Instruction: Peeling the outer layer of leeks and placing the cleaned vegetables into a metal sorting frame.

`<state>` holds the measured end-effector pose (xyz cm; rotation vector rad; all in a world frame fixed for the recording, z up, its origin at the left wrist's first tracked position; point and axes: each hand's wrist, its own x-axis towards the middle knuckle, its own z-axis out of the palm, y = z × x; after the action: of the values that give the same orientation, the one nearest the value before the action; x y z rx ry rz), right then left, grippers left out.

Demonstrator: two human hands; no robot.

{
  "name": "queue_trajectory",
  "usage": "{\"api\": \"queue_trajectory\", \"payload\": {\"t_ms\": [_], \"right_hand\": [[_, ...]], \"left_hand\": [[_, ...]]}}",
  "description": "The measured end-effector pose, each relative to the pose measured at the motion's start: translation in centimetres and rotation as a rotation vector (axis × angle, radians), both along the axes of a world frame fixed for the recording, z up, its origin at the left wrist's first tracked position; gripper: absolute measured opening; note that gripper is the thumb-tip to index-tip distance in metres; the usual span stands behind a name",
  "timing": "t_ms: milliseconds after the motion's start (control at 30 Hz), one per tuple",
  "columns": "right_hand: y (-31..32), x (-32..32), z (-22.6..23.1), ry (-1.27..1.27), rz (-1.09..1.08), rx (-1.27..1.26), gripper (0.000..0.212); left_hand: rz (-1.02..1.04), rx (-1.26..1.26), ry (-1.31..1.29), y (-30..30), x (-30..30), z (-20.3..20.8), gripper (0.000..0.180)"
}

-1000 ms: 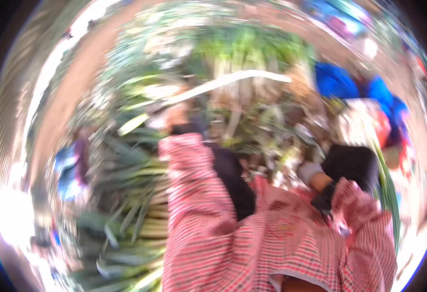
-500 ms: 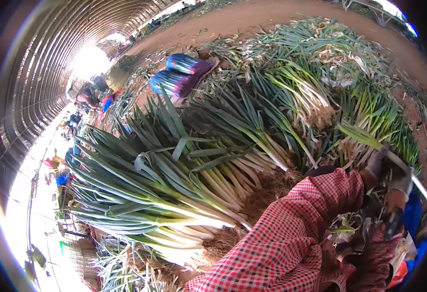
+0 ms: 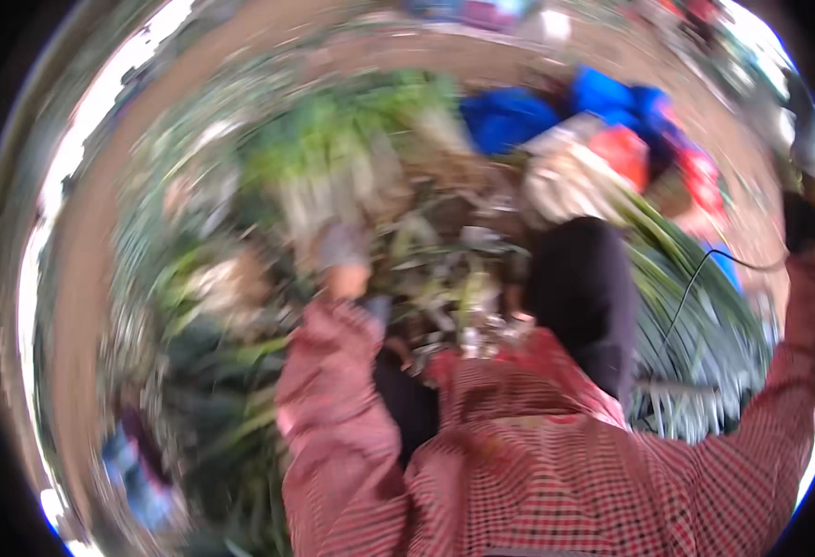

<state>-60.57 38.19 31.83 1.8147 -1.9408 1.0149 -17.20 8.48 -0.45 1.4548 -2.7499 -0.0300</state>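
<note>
The left hand [image 3: 340,247], gloved in grey, is at the near end of the far leeks [image 3: 356,139], and theirs is the relation that counts. Those leeks lie straight ahead of it: green tops far, white stems near, long axis running roughly from far to near, so the stem ends point toward the fingers. Blur hides whether the hand touches the stems or sits just beside them, and I cannot tell whether it is grasping anything.

The right hand [image 3: 804,148] is well apart from those leeks, reached out to the far right at the rim, on a stretched arm. It is too smeared there to tell whether it is clenched, released or holding something. The left is clearly the nearer hand.

On the right, the right leeks [image 3: 704,288] slant the other way, pale ends far and left, leaves trailing near and right, between the dark knee [image 3: 582,297] and the right arm. Trimmings [image 3: 444,246] lie between the left hand and the knee; beyond them is a blue bag [image 3: 508,121].
</note>
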Motion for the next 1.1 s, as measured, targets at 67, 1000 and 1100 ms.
{"api": "queue_trajectory", "payload": {"t_ms": [67, 1000, 1100], "right_hand": [[6.3, -1.7, -2.3, -0.037, -0.142, 0.21, 0.023], [10.8, -4.7, -38.1, 0.41, -0.467, 0.844, 0.035], [9.3, -5.3, -35.3, 0.284, -0.414, 1.156, 0.037]], "left_hand": [[0.205, 0.503, 0.759, -0.4, -3.0, -2.0, 0.024], [-0.837, 0.23, 0.056, 11.7, -47.6, -10.3, 0.025], [-0.816, 0.233, 0.095, 10.8, -47.1, -11.7, 0.025]]}}
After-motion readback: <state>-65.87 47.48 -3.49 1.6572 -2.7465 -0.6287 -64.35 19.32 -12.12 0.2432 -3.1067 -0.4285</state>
